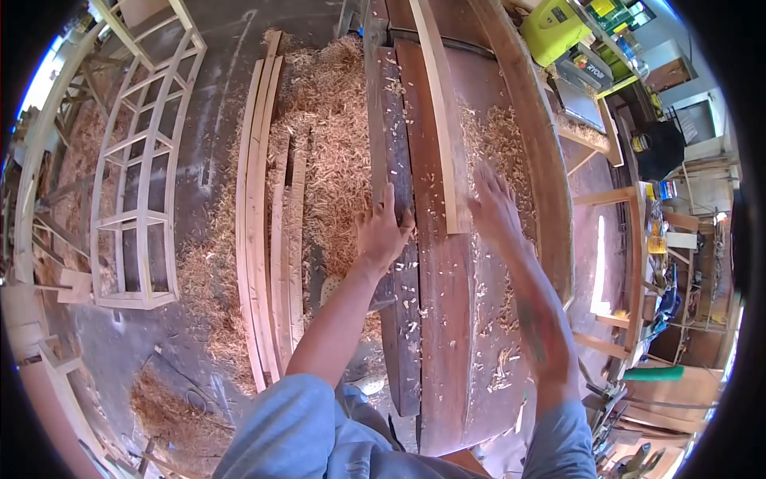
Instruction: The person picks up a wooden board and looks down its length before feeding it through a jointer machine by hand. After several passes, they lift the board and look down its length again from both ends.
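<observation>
A long pale wooden strip (pixel 448 136) lies lengthwise on a dark reddish-brown workbench (pixel 443 295), its squared near end between my two hands. My left hand (pixel 383 235) is over the bench's dark left edge beam (pixel 405 319), fingers apart, with no object seen in it. Just right of the strip, my right hand (pixel 493 203) reaches forward with its fingers stretched out and holds nothing. Its thumb side is close to the strip; whether they touch is unclear. Small wood shavings are scattered over the bench.
Shavings (pixel 339 120) cover the floor left of the bench, beside long planks (pixel 259 199). A pale wooden frame (pixel 144 215) stands farther left. At the upper right is a green RYOBI machine (pixel 554 32). A wooden table frame (pixel 636 263) stands on the right.
</observation>
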`<state>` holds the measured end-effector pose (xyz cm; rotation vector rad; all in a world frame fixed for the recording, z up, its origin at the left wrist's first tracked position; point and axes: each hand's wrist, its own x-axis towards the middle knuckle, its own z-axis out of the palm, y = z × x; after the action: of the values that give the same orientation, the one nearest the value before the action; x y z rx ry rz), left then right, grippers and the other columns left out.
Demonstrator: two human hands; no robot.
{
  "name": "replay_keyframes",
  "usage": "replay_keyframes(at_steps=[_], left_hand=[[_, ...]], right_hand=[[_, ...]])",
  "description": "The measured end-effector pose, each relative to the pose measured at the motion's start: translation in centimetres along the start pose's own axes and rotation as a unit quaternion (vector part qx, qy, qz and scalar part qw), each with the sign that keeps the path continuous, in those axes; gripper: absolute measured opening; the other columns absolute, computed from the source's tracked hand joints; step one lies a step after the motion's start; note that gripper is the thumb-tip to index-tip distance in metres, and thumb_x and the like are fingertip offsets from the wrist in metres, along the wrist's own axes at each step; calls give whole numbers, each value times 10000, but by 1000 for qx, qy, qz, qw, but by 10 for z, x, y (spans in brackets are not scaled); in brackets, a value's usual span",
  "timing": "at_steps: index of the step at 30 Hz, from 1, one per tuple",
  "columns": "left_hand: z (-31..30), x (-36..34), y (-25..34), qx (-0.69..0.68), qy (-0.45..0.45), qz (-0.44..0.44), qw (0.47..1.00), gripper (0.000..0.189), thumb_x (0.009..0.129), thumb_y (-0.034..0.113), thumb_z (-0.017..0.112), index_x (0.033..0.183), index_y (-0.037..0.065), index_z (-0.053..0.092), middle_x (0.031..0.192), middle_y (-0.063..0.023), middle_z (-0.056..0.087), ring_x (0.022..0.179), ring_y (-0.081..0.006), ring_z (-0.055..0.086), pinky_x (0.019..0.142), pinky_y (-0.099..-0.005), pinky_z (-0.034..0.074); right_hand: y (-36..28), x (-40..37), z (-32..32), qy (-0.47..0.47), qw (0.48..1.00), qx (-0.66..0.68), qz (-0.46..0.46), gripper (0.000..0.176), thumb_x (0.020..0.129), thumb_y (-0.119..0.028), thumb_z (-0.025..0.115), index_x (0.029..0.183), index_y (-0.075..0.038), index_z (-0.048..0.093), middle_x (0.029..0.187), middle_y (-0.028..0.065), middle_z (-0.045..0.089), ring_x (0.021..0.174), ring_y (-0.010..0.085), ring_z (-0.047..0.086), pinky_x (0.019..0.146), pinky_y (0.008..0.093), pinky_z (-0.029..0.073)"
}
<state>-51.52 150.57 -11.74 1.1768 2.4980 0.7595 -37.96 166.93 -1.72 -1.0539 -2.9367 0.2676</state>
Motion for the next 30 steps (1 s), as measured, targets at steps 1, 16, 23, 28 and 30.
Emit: replay_keyframes(at_steps=[1, 16, 23, 28, 30], left_hand=[[-2, 1, -1, 5, -22, -5, 1000, 671, 962, 404, 455, 1481, 26, 261, 976, -243, 654, 931, -365, 640, 960, -519, 417], [1, 4, 4, 47, -14, -2, 999, 662, 976, 371, 389, 1494, 6, 200, 1116, -308, 620, 931, -433, 657, 1057, -586, 362], [8, -2, 4, 53, 23, 8, 998, 654, 1011, 378, 344, 1512, 7, 147, 1144, -292, 609, 979, -457, 629, 1064, -602, 344], [-4, -1, 7, 7, -32, 16, 999, 631, 999, 359, 374, 1463, -57, 274, 1291, -362, 497, 1051, -461, 622, 670, -521, 578], [-6, -2, 8, 23, -46, 20, 998, 629, 997, 357, 380, 1458, -59, 284, 1268, -363, 511, 1005, -456, 639, 671, -512, 579]], right_hand=[[4, -21, -2, 23, 996, -48, -66, 498, 923, -194, 584, 1357, 11, 451, 1438, 228, 418, 1354, 390, 359, 1113, 489, 299], [9, -44, 44, 140, 967, -116, -177, 484, 740, -1, 580, 1224, 13, 581, 1353, 89, 535, 1284, 225, 431, 1036, 439, 335], [11, 4, 48, 162, 969, -83, -166, 458, 716, 23, 595, 1172, -17, 616, 1303, 62, 582, 1246, 205, 471, 1042, 450, 297], [1, 45, 43, 167, 972, -78, -147, 438, 717, 15, 651, 1153, -25, 633, 1290, 61, 602, 1238, 214, 490, 1060, 452, 286], [-5, 63, 38, 156, 976, -49, -145, 404, 726, -4, 664, 1128, -39, 639, 1289, 51, 603, 1241, 213, 486, 1063, 466, 275]])
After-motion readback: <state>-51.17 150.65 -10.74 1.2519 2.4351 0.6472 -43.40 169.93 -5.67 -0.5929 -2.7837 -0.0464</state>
